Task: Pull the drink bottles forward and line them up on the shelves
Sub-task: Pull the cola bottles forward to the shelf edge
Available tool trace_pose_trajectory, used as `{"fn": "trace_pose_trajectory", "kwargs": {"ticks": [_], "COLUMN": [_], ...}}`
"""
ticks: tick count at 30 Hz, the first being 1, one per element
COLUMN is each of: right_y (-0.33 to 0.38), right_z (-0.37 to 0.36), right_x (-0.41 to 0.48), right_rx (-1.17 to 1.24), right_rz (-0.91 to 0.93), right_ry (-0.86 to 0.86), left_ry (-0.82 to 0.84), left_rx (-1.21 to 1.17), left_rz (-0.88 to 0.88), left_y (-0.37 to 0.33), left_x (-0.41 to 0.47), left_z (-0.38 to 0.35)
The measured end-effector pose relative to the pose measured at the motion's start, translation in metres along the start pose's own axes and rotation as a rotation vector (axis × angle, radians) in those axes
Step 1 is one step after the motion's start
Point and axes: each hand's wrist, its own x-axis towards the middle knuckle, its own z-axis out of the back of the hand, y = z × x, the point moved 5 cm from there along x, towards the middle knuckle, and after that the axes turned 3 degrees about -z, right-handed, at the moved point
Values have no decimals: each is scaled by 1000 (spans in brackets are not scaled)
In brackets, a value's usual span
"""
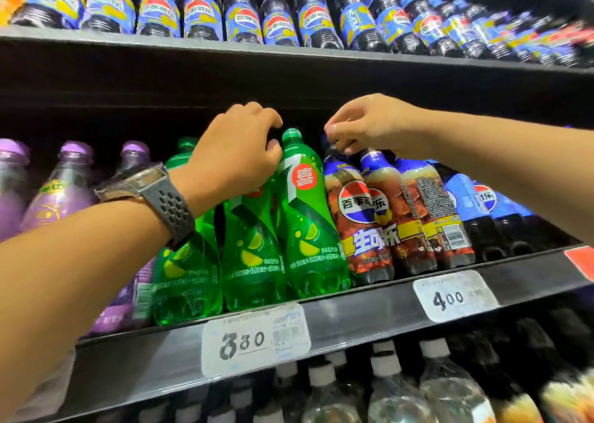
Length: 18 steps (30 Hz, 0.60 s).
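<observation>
The left hand (238, 155) curled round the top of a green bottle (254, 255) on the middle shelf (369, 313). Further right, the right hand (369, 123) pinched a cola bottle (360, 217) by its cap.

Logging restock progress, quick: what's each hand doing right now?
Left hand: grips a green bottle by its top.
Right hand: pinches a cola bottle by its cap.

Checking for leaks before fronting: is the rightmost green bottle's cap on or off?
On: the rightmost green bottle carries a green cap on its neck, visible just right of the left hand.
</observation>
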Motion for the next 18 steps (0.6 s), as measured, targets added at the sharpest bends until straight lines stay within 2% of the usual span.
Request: {"fn": "trace_pose_trajectory", "kwargs": {"ticks": [3,6,10,18], "right_y": [-16,-33,-54,-57], "right_z": [15,29,39,25], "right_x": [0,2,13,27], "right_rx": [-136,-500,-609,-695], "right_rz": [10,42,25,187], "right_ry": [-121,-236,-195,-87], "left_ry": [6,25,71,256], "left_rx": [-1,3,33,267], "left_rz": [-49,-63,-15,229], "left_y": [-20,-37,-62,-84], "left_x": [11,26,47,78], "left_z": [-5,-12,-29,-65]}}
